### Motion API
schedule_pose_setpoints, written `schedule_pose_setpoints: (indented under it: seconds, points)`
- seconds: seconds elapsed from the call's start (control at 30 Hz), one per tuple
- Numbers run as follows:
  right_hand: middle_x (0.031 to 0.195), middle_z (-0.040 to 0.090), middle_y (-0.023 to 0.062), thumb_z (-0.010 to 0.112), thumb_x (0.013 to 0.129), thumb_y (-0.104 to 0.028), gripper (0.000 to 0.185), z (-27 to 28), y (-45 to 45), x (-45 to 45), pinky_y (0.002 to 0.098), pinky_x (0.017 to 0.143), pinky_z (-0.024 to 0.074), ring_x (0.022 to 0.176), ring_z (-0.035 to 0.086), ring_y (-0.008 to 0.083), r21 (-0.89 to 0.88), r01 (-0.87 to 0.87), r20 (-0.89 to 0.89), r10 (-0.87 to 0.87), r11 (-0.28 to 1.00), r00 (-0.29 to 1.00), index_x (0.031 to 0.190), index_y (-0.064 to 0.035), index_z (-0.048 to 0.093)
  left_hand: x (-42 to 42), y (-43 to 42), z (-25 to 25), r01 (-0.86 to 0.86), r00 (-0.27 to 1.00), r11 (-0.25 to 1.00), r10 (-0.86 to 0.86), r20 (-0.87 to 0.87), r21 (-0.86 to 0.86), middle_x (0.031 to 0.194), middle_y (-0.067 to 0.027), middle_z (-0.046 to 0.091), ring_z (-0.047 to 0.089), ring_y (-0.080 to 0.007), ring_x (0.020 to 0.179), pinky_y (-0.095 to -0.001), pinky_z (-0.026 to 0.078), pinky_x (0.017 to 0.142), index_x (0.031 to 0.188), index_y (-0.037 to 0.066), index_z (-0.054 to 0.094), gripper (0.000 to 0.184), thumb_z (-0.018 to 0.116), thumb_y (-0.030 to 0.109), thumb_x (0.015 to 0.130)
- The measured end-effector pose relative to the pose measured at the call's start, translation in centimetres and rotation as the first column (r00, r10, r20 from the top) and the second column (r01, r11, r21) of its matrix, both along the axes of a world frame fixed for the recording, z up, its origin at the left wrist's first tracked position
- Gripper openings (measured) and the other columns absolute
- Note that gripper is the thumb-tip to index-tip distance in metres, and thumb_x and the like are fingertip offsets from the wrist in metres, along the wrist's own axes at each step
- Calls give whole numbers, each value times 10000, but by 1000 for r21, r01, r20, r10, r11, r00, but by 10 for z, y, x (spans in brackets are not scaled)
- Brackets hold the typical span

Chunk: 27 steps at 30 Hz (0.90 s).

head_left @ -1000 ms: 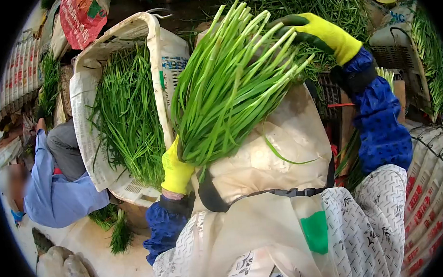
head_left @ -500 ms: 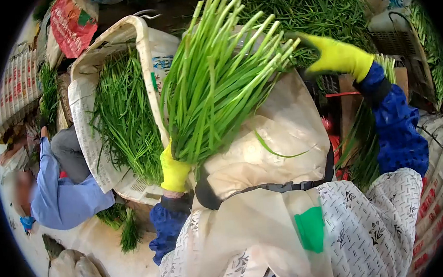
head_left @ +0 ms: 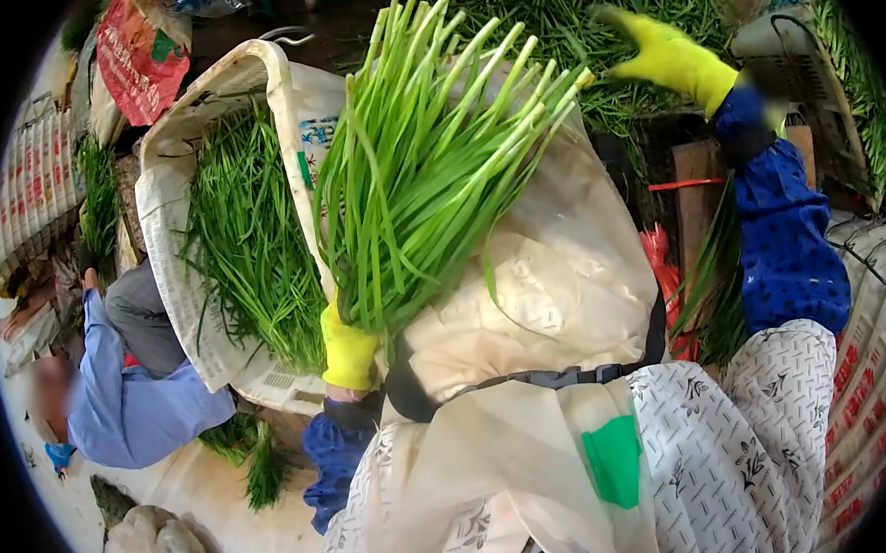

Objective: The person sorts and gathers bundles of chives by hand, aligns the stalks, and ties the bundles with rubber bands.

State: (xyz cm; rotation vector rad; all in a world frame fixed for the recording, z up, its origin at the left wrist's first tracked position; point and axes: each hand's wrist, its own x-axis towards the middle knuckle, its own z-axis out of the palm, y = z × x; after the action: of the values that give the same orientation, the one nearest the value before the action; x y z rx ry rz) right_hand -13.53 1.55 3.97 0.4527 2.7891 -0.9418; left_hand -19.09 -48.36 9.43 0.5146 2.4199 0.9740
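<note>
My left hand [head_left: 349, 352], in a yellow glove, is closed round the lower, leafy end of a big bunch of green stalks [head_left: 428, 177]. The pale cut ends fan out up and to the right, over my apron-covered lap [head_left: 553, 281]. My right hand [head_left: 667, 59], gloved in yellow with dark fingertips, is off the bunch to its upper right, fingers apart and holding nothing. It hovers before a heap of loose greens [head_left: 590, 18].
A lined basket [head_left: 284, 115] of greens stands left of the bunch. A person in a blue shirt [head_left: 139, 403] sits at the left. Small bundles [head_left: 264, 471] lie on the floor. Red ties [head_left: 663, 265] and another basket [head_left: 788, 78] are at the right.
My right hand has left the stalk ends and moved up and right, its fingers spreading. The bunch in my left hand has shifted slightly left.
</note>
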Motion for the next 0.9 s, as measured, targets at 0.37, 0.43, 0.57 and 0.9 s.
schedule_pose_setpoints:
  seconds: [0.37,0.43,0.57,0.9]
  points:
    - [759,626,57,616,859,-173,236,36,-47,-19,213,440,414,518,577,120,-849,123,87,-93,515,992,1027,-9,622,-2,-27,-14,-68,966,995,49,253,70,1092,-122,645,621,-235,957,-334,490,830,1174,-14,536,384,650,-18,807]
    - [866,655,102,655,840,-249,345,43,-18,-17,240,524,474,650,639,181,-940,-17,-64,-130,340,989,1082,-7,614,-3,-21,-10,-43,970,996,23,243,76,1090,-121,646,621,-234,955,-334,492,825,1177,-15,535,379,639,-26,813]
    - [1096,661,121,517,936,-231,360,60,34,-11,326,808,509,884,637,175,-551,311,-268,-517,774,813,1221,-19,577,-1,-36,-18,13,980,999,-21,200,45,1105,-111,645,622,-219,962,-319,496,828,1181,-14,537,365,630,-30,828]
    - [883,670,15,633,898,-214,249,35,-51,-25,210,676,490,751,601,73,-793,99,-119,-312,602,943,1068,-37,674,1,-22,-16,-114,973,992,100,210,56,1039,-112,666,629,-187,904,-305,498,813,1170,-20,560,387,613,-44,787]
